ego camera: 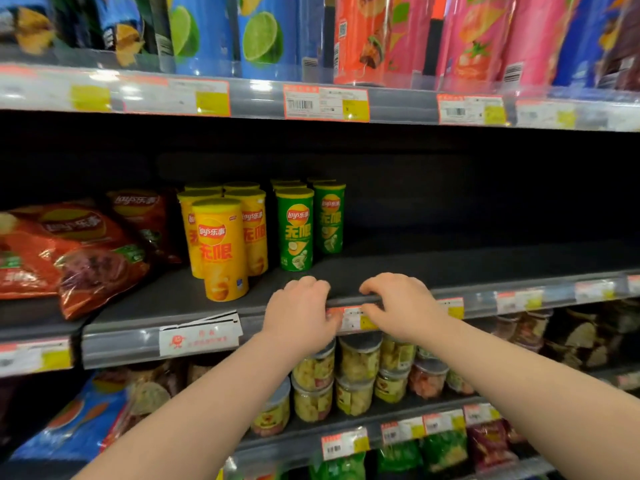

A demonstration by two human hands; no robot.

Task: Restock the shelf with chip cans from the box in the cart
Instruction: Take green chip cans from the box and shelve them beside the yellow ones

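Several yellow chip cans (221, 251) and green chip cans (296, 233) stand upright at the left middle of the dark middle shelf (467, 265). To the right of the green cans the shelf board is bare. My left hand (299, 313) and my right hand (403, 306) are side by side at the shelf's front rail. The fingers of both curl over its top edge, on either side of a price label (351, 320). Neither hand holds a can. The cart and the box are out of view.
Red chip bags (69, 251) lie on the shelf left of the cans. Tall cans (263, 36) fill the shelf above. Clear snack tubs (356, 368) sit on the shelf below my hands. A loose white sign (199, 336) hangs on the rail.
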